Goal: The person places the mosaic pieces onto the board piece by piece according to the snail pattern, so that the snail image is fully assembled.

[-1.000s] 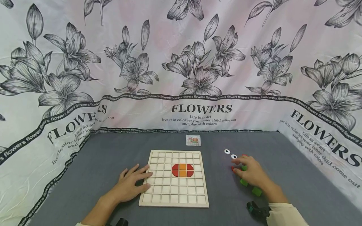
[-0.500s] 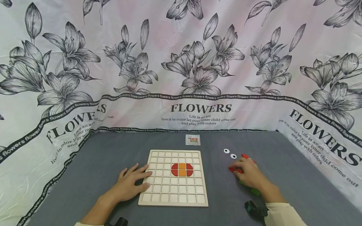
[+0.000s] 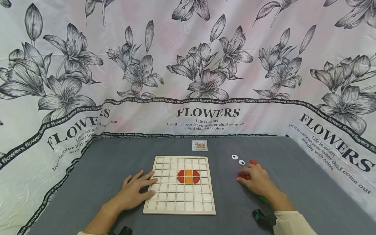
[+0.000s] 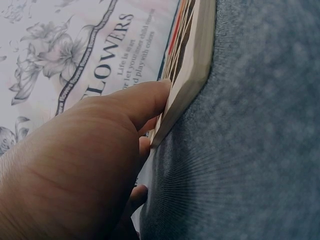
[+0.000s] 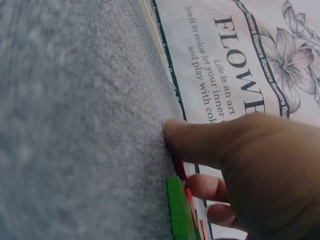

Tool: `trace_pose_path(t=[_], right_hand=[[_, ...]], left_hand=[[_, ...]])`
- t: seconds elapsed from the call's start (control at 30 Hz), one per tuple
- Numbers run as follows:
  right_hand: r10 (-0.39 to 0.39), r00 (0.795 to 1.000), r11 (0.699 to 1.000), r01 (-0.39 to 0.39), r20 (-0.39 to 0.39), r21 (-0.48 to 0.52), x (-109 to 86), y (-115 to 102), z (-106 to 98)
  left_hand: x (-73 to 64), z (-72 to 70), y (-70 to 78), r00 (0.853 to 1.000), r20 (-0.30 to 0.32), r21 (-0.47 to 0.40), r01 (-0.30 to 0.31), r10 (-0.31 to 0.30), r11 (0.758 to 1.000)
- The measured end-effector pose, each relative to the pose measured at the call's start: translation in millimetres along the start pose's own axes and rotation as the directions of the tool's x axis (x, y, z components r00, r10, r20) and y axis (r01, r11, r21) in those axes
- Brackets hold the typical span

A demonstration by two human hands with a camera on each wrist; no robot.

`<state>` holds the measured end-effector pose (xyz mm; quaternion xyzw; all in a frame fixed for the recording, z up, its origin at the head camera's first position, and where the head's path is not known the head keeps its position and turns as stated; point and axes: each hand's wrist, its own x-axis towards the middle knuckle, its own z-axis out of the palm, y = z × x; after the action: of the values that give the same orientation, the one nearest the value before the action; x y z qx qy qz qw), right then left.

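Note:
My left hand [image 3: 136, 191] rests with spread fingers on the left edge of a wooden grid board [image 3: 179, 205]. In the left wrist view its thumb [image 4: 145, 102] touches the board's side wall [image 4: 192, 75]. On the board, orange pieces [image 3: 189, 176] sit between rounded red pieces [image 3: 180, 176]. To the right of the board, my right hand [image 3: 258, 179] pinches a small red piece [image 3: 243, 176] low at the cloth, between thumb and fingers. Green blocks [image 5: 179, 210] lie beneath that hand, mostly hidden in the head view. Another red piece [image 3: 254, 162] shows just beyond its knuckles.
Two white discs with black centres, like eyes [image 3: 238, 159], lie beyond the right hand. A small printed picture card [image 3: 199, 145] lies behind the board. Grey cloth [image 3: 117, 156] covers the table, and a flower-printed curtain [image 3: 208, 124] encloses the back and sides.
My right hand has curled its fingers in around the red piece and shifted slightly left, covering more of the green blocks. The left hand and the board have stayed put.

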<state>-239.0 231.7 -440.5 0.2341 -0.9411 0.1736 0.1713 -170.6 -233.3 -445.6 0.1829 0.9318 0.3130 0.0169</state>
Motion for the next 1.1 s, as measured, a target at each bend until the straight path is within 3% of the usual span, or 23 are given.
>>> trace_pose_path(t=[0.3,0.57,0.9,1.1], right_hand=[[-0.044,0.998,0.993,0.039,0.048,0.115,0.1,-4,1],[-0.082,0.996,0.991,0.077,0.042,0.106,3.6,-10,2],[-0.162,0.979,0.971,0.18,-0.125,0.156,8.1,-24,-4],[-0.175,0.974,0.964,0.199,-0.143,0.178,14.6,-44,-14]], left_hand=[[-0.9,-1.0,0.0,1.0,0.002,-0.003,0.002,-0.002,1.0],[-0.6,-1.0,-1.0,1.0,-0.006,0.0,-0.005,0.005,1.0],[-0.1,0.9,-1.7,1.0,0.0,-0.009,-0.014,0.014,1.0],[-0.6,-0.1,-1.2,1.0,0.0,-0.018,-0.014,0.014,1.0]])
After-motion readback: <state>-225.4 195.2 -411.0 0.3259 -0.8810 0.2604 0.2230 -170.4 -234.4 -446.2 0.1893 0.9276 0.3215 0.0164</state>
